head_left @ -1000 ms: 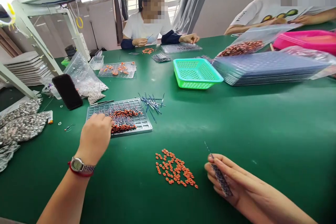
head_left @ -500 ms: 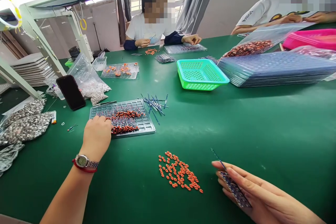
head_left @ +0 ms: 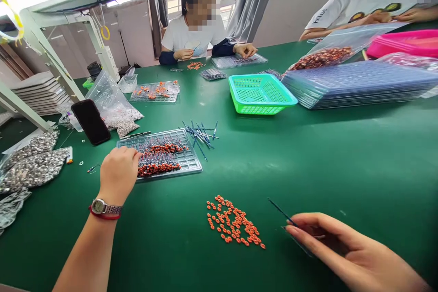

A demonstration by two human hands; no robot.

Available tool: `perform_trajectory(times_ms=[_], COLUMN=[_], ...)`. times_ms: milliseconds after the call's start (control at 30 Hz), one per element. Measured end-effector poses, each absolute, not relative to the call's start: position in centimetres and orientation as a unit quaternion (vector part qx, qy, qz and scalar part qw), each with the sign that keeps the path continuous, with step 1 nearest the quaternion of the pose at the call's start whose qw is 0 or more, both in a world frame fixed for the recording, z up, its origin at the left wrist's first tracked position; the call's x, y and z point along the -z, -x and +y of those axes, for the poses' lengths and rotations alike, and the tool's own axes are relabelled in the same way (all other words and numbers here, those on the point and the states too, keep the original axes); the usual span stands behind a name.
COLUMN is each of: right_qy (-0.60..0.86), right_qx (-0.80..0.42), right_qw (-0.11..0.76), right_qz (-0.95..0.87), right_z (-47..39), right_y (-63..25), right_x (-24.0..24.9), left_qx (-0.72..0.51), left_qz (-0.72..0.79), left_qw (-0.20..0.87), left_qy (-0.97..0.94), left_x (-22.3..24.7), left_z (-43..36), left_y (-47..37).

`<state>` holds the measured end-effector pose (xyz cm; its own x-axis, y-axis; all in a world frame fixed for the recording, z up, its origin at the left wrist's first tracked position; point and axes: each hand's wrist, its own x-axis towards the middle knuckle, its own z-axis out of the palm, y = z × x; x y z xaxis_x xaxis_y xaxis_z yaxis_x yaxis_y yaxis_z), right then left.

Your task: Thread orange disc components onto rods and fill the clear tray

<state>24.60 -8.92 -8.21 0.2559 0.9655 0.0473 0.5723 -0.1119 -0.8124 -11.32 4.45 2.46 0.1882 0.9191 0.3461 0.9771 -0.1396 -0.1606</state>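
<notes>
My left hand is at the left end of a clear plastic tray. Its fingers are closed, and whatever they may hold is hidden. Rows of small wired parts with orange-red ends fill much of that tray. At the lower right, my right hand pinches a thin dark blue strip between thumb and fingers. A thin flat panel, seen nearly edge-on, is also held in this hand. Between the hands, many small orange discs lie loose on the green table.
Several dark blue strips lie beyond the tray. A phone leans at the left near bags of metal parts. Farther back stand a green basket and stacked clear trays. Two people sit across the table.
My left hand has shifted left and slightly up along the tray. My right hand has turned, so the panel now shows nearly edge-on and the strip points more to the left.
</notes>
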Motion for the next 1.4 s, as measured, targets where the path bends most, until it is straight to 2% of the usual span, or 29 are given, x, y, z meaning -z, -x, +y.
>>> perform_trajectory(times_ms=[100,200,367,700,933,1400], right_qy=[0.674,0.681,0.684,0.634,0.61,0.58], right_qx=[-0.244,-0.231,-0.233,-0.16,-0.255,-0.251], right_qw=[0.335,0.334,0.331,0.318,0.329,0.322], right_qz=[-0.612,-0.609,-0.607,-0.686,-0.674,-0.704], right_z=[-9.1,-9.1,-9.4,-10.4,-10.3,-9.9], right_y=[-23.2,-22.3,-22.1,-20.9,-20.2,-21.0], right_x=[6.4,5.6,5.6,5.6,5.2,5.4], left_qx=[0.108,0.14,0.144,0.164,0.177,0.212], left_qz=[-0.626,-0.613,-0.615,-0.599,-0.583,-0.564], left_qw=[0.167,0.154,0.148,0.151,0.166,0.189], left_qy=[0.754,0.762,0.761,0.769,0.775,0.776], left_x=[-2.5,-2.8,-3.3,-3.0,-2.9,-2.5], left_z=[4.8,5.0,4.9,5.0,4.9,5.0], left_y=[11.4,11.3,11.0,10.9,10.8,10.6])
